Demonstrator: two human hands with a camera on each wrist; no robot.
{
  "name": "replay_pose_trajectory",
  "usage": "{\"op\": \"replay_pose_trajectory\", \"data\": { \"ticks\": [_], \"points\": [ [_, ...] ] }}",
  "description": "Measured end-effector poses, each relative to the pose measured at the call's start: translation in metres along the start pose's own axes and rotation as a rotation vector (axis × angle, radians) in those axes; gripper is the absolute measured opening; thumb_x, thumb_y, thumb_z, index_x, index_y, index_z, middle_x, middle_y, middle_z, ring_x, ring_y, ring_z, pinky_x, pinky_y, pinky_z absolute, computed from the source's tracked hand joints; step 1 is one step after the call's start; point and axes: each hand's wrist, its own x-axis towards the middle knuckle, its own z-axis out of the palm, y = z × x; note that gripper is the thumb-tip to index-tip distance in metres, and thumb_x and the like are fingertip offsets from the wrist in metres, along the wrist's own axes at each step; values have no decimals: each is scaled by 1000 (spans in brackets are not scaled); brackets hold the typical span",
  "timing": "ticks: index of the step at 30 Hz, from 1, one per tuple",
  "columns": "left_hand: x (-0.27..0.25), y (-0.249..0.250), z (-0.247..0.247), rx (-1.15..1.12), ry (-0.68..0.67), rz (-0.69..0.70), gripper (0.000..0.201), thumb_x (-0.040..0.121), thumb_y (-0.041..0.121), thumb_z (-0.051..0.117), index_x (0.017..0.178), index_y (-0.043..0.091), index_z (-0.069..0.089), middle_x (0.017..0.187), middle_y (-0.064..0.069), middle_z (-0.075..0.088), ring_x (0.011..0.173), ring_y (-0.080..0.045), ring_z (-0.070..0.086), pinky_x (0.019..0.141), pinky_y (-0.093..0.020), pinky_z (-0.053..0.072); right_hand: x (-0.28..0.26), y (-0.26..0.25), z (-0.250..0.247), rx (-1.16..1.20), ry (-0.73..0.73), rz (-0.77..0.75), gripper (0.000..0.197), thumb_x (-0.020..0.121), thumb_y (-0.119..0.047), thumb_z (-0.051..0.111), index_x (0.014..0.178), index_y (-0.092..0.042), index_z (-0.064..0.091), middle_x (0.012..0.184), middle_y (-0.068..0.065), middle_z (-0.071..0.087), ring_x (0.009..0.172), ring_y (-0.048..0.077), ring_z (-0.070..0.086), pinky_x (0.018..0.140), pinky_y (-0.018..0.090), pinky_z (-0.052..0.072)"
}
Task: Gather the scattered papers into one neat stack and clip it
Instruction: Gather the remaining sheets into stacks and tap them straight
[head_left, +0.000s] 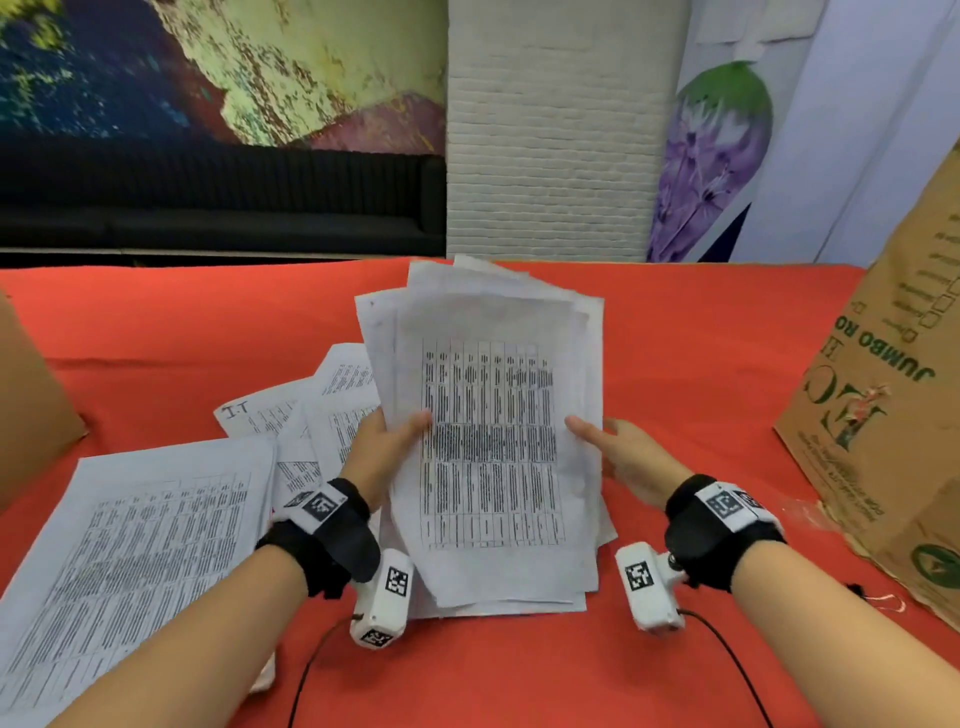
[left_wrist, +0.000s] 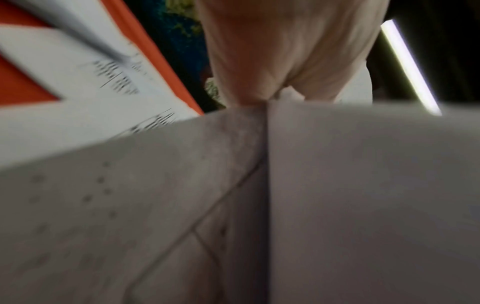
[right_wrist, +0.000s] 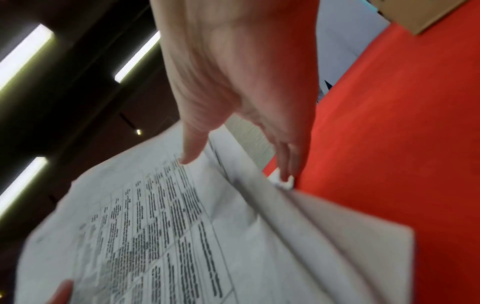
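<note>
A thick, uneven paper stack (head_left: 488, 441) with printed tables stands upright on the red table (head_left: 701, 364), its bottom edge on the cloth. My left hand (head_left: 384, 447) grips its left edge, thumb on the front sheet. My right hand (head_left: 623, 457) holds the right edge, thumb tip on the front sheet and straight fingers behind. The left wrist view shows the stack (left_wrist: 337, 205) close under the left hand (left_wrist: 285, 51). In the right wrist view the stack (right_wrist: 155, 236) fans out below the right hand (right_wrist: 233, 82). Loose sheets (head_left: 130, 545) and a small overlapping pile (head_left: 311, 415) lie at the left. No clip is in view.
A large brown cardboard box (head_left: 893, 415) stands at the right edge of the table, and another cardboard piece (head_left: 31, 405) at the far left. Thin black cables (head_left: 727, 649) trail from the wrist cameras over the cloth near me. A white brick wall rises behind the table.
</note>
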Motion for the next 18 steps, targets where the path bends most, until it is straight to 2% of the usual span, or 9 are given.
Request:
{"op": "replay_pose_trajectory", "data": {
  "ticks": [2, 4, 7, 8, 10, 12, 14, 16, 18],
  "points": [
    [-8, 33, 3, 6, 100, 197, 26, 90, 31, 59, 111, 15, 61, 97, 0, 69, 85, -14, 67, 74, -30, 55, -7, -32, 16, 47, -20, -209, 85, 62, -58, 79, 132, -16, 55, 124, -3, 67, 116, 11, 62, 107, 37, 44],
    [-15, 67, 6, 16, 162, 392, 25, 91, 28, 57, 111, 13, 60, 86, 9, 64, 70, -3, 61, 61, -22, 47, -15, -71, 34, 46, 19, -400, 53, 76, -41, 73, 123, -21, 60, 118, -7, 68, 110, 6, 64, 100, 29, 49],
    [-19, 112, 1, 2, 154, 549, 17, 91, 17, 59, 108, 17, 61, 89, 12, 63, 72, 5, 65, 62, -11, 48, -24, -115, 47, 55, 30, -574, 21, 87, -25, 68, 107, -24, 65, 102, -8, 70, 93, 0, 66, 85, 23, 53],
    [-18, 121, -6, -17, 128, 555, 16, 90, 20, 61, 106, 22, 61, 94, 12, 65, 78, 9, 65, 67, -9, 48, -26, -124, 48, 45, 27, -603, 21, 90, -21, 65, 110, -23, 64, 102, -10, 69, 91, -4, 66, 82, 17, 51],
    [-13, 130, -25, -35, 87, 527, 24, 86, 28, 64, 110, 23, 62, 104, 6, 68, 91, 2, 66, 79, -14, 51, -26, -131, 47, 65, 35, -608, 28, 93, -19, 61, 120, -14, 62, 107, -8, 69, 93, -4, 66, 80, 13, 50],
    [-10, 123, -37, -16, 66, 454, 20, 87, 31, 63, 104, 21, 63, 99, 4, 69, 82, 3, 67, 75, -17, 53, -23, -124, 45, 112, 44, -565, 38, 93, -29, 60, 126, -11, 59, 114, -2, 70, 103, 3, 67, 88, 23, 53],
    [-10, 107, -37, 38, 88, 397, 13, 88, 34, 61, 88, 21, 61, 83, 6, 64, 60, 11, 60, 62, -10, 49, -19, -111, 52, 188, 27, -475, 56, 85, -48, 64, 129, -13, 58, 121, 0, 68, 115, 12, 63, 104, 39, 47],
    [-8, 93, -28, 64, 137, 352, 17, 84, 42, 65, 83, 25, 61, 82, 4, 66, 70, 3, 63, 75, -22, 56, -17, -102, 66, 261, 69, -406, 62, 80, -52, 69, 128, -13, 60, 120, 0, 69, 114, 15, 63, 107, 44, 44],
    [-7, 93, -15, 28, 220, 345, 30, 73, 51, 68, 87, 24, 66, 86, 1, 70, 80, -11, 66, 81, -34, 56, -18, -108, 79, 303, 135, -396, 44, 86, -38, 69, 119, -9, 64, 108, 3, 72, 102, 17, 67, 103, 46, 47]
  ]
}}
